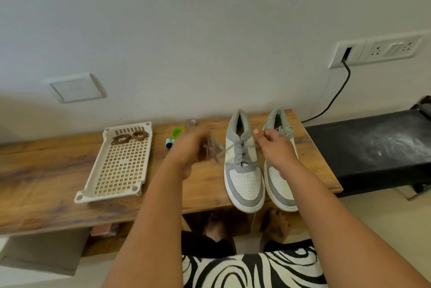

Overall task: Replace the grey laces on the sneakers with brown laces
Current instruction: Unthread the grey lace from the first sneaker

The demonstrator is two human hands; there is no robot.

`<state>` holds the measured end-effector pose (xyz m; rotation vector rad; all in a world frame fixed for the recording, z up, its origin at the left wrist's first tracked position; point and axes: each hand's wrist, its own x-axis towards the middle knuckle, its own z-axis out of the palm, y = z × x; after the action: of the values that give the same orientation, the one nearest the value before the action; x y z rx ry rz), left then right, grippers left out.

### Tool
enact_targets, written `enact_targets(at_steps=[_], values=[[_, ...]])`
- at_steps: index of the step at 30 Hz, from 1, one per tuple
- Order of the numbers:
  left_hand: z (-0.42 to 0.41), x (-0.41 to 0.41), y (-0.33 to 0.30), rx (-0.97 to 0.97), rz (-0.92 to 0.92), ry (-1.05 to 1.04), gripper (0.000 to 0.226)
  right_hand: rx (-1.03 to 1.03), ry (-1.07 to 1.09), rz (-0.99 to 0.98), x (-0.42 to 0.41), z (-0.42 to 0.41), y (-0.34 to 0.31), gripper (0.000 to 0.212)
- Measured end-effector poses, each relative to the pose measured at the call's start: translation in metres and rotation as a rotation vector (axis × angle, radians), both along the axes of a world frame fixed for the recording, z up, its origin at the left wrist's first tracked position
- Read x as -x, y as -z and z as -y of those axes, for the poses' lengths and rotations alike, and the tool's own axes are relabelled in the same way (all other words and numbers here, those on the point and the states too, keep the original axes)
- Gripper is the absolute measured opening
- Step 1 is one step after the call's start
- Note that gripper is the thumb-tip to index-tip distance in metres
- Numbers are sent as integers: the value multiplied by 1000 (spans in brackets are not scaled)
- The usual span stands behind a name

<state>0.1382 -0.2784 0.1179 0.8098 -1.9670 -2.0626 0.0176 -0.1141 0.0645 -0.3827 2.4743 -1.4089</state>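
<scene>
Two white and grey sneakers stand side by side on the wooden table, toes toward me. The left sneaker has its grey lace untied and pulled out to both sides. My left hand, blurred, grips one end of that lace to the left of the shoe. Above the same shoe's tongue, my right hand pinches the other end. The right sneaker, partly behind my right wrist, has a tied grey bow. Two coiled brown laces lie at the far end of a white perforated tray.
Small items sit between tray and shoes: a green piece, a blue-white object and a clear ring. A black surface adjoins the table on the right, with a cable running up to a wall socket.
</scene>
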Motion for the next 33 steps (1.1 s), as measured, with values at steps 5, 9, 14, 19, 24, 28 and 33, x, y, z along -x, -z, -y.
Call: enact_targets(at_steps=[5,9,14,19,24,28,33], values=[[0,11,38,610,475,297,8,-188,-122,-29,-2,-4,10,18],[-4,25,52,816,556,313,18,-193,-127,-78,-9,5,13,11],[-8,45,82,872,294,207,41,-208,-258,-114,-18,13,16,21],[-14,58,94,899,271,242,27,-234,-248,-77,-17,19,21,23],[-18,59,96,920,261,238,23,-218,-212,-3,-12,14,17,25],[-20,57,91,812,223,193,11,-140,-192,88,-13,16,14,32],[-11,47,54,500,41,82,18,-64,-109,146,-8,13,9,26]])
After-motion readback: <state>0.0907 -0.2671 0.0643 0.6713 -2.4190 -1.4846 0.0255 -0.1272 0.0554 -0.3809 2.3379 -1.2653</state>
